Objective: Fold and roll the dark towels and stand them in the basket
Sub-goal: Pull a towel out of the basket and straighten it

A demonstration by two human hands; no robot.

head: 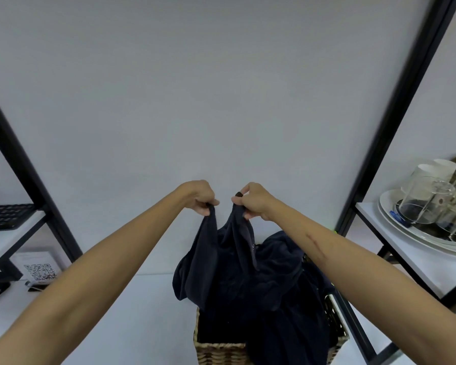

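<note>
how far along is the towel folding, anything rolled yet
Nothing looks rolled yet. The left hand and right hand pinch the top edge of one dark towel, lifted above the basket. Other towels lie crumpled inside. Folding, rolling and standing all remain.

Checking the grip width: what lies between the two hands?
Head view: a short sagging edge of the dark towel spans left hand to right hand, white wall behind.

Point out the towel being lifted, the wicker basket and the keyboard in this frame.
towel (208, 248): head view, on the hanging fold below the left hand.
basket (219, 353): head view, on its woven front wall.
keyboard (5, 216): head view, on its keys, on the left shelf.
</note>
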